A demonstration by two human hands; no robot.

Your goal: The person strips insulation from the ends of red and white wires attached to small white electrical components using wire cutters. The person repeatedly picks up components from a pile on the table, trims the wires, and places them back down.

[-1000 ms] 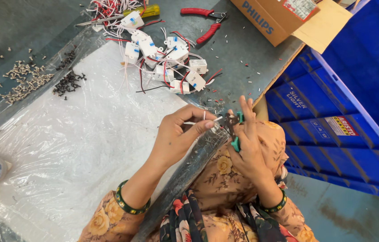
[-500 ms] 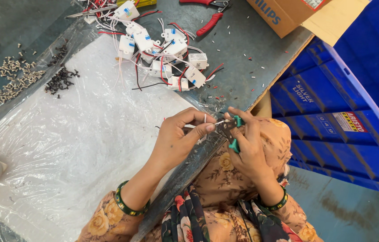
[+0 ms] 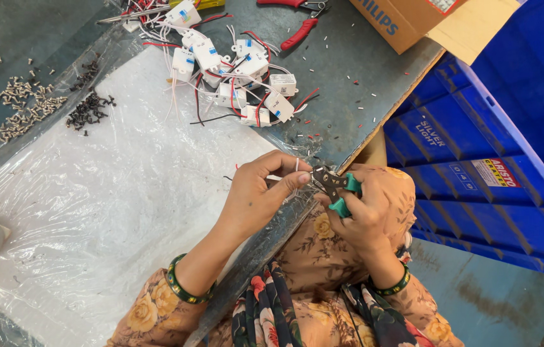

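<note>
My left hand (image 3: 260, 187) pinches thin white wires (image 3: 298, 166) between thumb and forefinger at the table's near edge. My right hand (image 3: 361, 212) grips small pliers with green handles (image 3: 341, 191), their dark jaws pointing left and meeting the wires close to my left fingertips. Both hands hover over my lap, just in front of the table edge. Farther back on the table lies a heap of small white plastic modules with red, white and black wires (image 3: 233, 71).
A clear plastic sheet (image 3: 92, 212) covers the left of the grey table. Silver screws (image 3: 18, 106) and black screws (image 3: 89, 109) lie in piles at the left. Red-handled pliers (image 3: 298, 26) and a cardboard box (image 3: 426, 19) sit at the back. Blue crates (image 3: 478, 148) stand on the right.
The view has shifted, so the table items sit higher in frame. My hands stay together, the pliers held at the wires throughout.
</note>
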